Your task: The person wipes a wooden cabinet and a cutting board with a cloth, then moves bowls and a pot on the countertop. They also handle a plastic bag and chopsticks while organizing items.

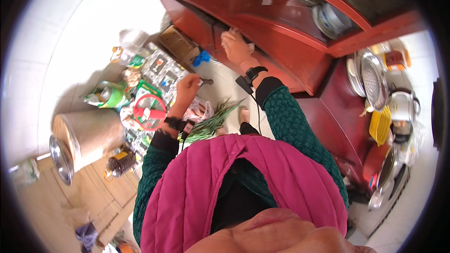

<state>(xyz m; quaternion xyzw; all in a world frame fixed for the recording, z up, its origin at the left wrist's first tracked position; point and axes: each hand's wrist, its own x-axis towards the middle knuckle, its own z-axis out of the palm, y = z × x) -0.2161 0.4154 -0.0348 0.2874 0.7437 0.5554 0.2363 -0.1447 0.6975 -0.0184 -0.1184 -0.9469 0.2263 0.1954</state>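
My right hand (236, 47) is at a partly open drawer of the red wooden cabinet (281, 49), with a crumpled, pale translucent thing at its fingers that looks like thin plastic. Whether the fingers grip it is not clear. Over the edge of a table with a patterned cover (161, 68), my left hand (189, 85) is held with curled fingers. A small dark-handled object (206, 81) shows right beside it; I cannot tell whether the hand holds it. Below that hand lie a clear plastic bag (200, 109) and long green leafy stalks (219, 117).
An open cardboard box (177, 44) and a blue crumpled item (201, 58) are near the cabinet. Bottles and packets crowd the table by a red ring-shaped object (150, 112). At right stand metal trays (374, 79), a yellow basket (380, 125) and a white pot (402, 106).
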